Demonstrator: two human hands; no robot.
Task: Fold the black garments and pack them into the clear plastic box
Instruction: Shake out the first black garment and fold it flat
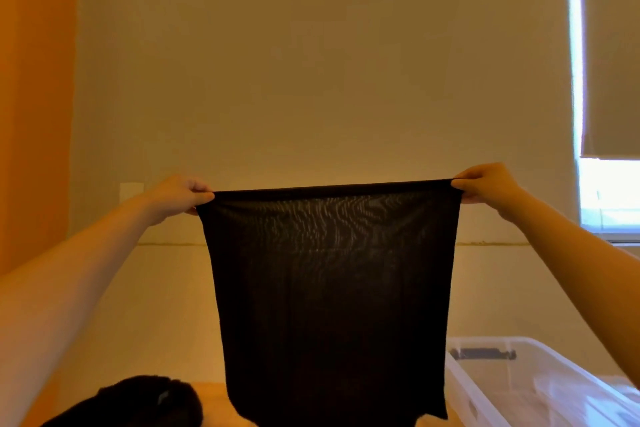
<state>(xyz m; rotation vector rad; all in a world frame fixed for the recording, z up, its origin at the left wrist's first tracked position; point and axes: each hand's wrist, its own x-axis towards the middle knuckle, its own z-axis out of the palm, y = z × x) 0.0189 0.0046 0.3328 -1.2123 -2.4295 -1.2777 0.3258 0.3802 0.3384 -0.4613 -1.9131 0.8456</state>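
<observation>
A thin black garment (329, 295) hangs stretched flat in the air in front of me, its top edge taut and level. My left hand (180, 196) pinches the top left corner and my right hand (485, 185) pinches the top right corner. The cloth falls to about the bottom of the view and hides what lies behind it. A heap of black garments (138, 404) lies at the lower left. The clear plastic box (540, 388) stands open at the lower right, below my right forearm.
A plain beige wall fills the background. An orange curtain (34, 97) hangs on the left, and a window with a lowered blind (609, 80) is on the right. A light surface (214, 402) shows beneath the garment and the heap.
</observation>
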